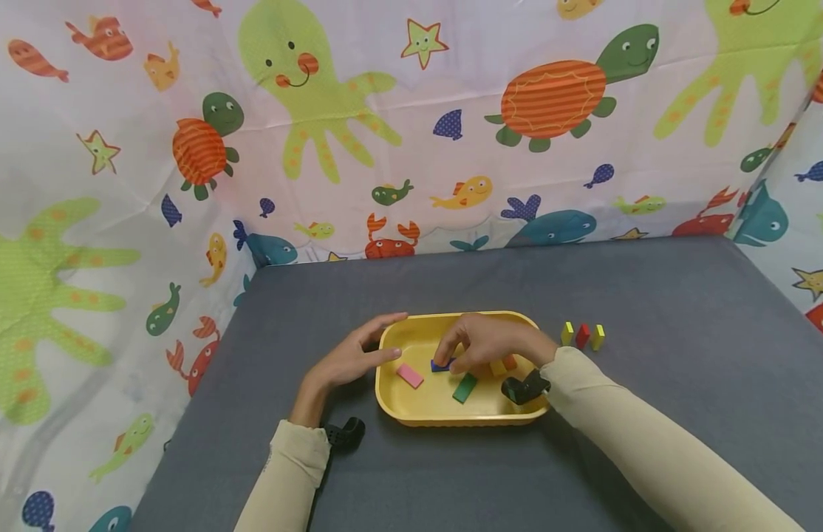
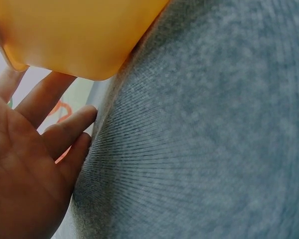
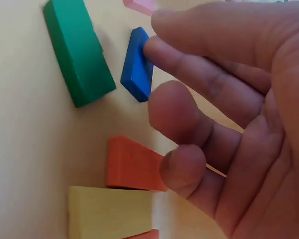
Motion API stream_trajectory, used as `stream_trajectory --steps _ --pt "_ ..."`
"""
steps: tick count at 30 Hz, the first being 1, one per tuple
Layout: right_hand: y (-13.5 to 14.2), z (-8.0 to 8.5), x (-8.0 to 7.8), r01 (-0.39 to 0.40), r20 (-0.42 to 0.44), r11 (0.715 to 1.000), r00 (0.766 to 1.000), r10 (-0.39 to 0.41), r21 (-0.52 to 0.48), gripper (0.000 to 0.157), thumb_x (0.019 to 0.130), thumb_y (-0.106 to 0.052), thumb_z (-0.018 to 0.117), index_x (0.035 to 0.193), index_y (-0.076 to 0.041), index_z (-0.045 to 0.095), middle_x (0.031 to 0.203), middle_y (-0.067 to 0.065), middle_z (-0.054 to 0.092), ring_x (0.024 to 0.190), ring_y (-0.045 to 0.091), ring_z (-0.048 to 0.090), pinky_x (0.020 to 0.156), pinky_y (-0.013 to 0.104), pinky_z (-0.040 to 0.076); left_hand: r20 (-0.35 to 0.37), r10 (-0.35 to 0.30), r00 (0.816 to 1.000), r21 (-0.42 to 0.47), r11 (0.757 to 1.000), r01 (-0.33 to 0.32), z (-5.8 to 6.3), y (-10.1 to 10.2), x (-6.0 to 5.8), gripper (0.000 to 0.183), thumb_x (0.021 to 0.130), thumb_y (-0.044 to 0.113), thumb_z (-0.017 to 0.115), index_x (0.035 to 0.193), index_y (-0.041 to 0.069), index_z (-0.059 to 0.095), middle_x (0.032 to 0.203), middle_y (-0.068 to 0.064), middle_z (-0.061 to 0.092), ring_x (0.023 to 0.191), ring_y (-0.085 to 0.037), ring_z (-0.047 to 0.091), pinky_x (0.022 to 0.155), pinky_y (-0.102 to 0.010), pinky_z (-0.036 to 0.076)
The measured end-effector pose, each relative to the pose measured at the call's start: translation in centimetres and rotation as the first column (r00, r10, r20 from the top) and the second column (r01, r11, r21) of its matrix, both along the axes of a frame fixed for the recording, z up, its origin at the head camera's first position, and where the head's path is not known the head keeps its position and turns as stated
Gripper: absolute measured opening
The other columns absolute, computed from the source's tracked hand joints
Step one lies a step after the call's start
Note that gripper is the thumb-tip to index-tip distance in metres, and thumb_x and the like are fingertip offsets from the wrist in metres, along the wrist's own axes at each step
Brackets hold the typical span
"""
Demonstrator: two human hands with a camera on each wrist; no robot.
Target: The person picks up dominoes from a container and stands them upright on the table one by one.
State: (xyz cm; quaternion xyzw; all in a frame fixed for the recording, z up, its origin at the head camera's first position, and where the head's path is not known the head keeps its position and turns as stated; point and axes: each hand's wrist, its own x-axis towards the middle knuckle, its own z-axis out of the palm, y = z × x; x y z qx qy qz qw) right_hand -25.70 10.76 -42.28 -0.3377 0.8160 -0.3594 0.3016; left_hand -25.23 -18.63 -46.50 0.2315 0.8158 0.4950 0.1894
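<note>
Blue block [image 3: 137, 64], one only, lies on the floor of the yellow tray [image 1: 461, 422], under the right hand [image 1: 487, 338]. That hand is released, fingers loosely bent, thumb and index apart; whether a fingertip touches the block I cannot tell. Also in the tray are one green block [image 1: 465, 387], one pink block [image 1: 410, 375], one yellow block [image 3: 109, 211] and orange blocks [image 3: 134, 167] — two by the right wrist view, where a second edge shows past the yellow one; the head view shows just one. Only the head view shows the desk's [image 1: 418, 480] upright trio: two yellow pieces [image 1: 598, 338], one red piece [image 1: 582, 336] between. The left hand [image 1: 348, 358] rests at the tray's left end, thumb over the rim — its other fingers, outstretched, show in the left wrist view.
</note>
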Motion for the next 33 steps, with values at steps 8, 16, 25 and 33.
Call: stream_trajectory --steps 8,16,25,33 --pt "1.1 1.1 -0.1 0.056 -0.171 0.998 0.984 -0.055 0.004 0.021 0.089 -0.009 0.074 0.109 -0.008 0.078 0.104 0.005 0.078 0.091 0.013 0.069 0.084 0.03 0.057 0.002 0.017 1.0 -0.022 1.0 -0.017 0.2 0.1 0.1 0.063 0.098 0.031 0.069 0.154 0.033 0.042 0.15 0.0 0.053 0.126 -0.024 0.056 0.111 -0.051 0.046" --pt "1.2 0.8 0.0 0.09 -0.199 0.992 0.977 -0.072 0.088 0.021 0.088 -0.007 0.076 0.108 -0.008 0.078 0.101 0.001 0.077 0.088 0.012 0.067 0.085 0.032 0.059 0.006 0.024 1.0 -0.024 0.999 -0.024 0.4 0.0 0.2 0.062 0.097 0.03 0.069 0.153 0.035 0.042 0.15 0.0 0.053 0.126 -0.025 0.056 0.111 -0.052 0.045" --pt "0.5 0.6 0.3 0.115 -0.264 0.989 0.961 -0.086 0.097 0.025 0.089 -0.009 0.077 0.114 -0.009 0.078 0.107 0.002 0.078 0.097 0.015 0.07 0.091 0.037 0.058 0.005 0.002 1.0 -0.007 1.0 -0.002 0.2 0.2 0.1 0.062 0.097 0.031 0.069 0.153 0.036 0.042 0.152 0.001 0.051 0.127 -0.025 0.056 0.112 -0.051 0.045" --pt "0.2 -0.1 0.4 0.161 -0.222 0.987 0.963 -0.152 0.023 0.03 0.089 -0.008 0.077 0.119 -0.012 0.077 0.115 0.001 0.078 0.112 0.024 0.071 0.094 0.039 0.059 0.01 0.015 1.0 -0.012 1.0 -0.014 0.2 -0.1 0.0 0.061 0.096 0.033 0.07 0.15 0.041 0.044 0.149 0.003 0.053 0.128 -0.024 0.056 0.113 -0.051 0.044"
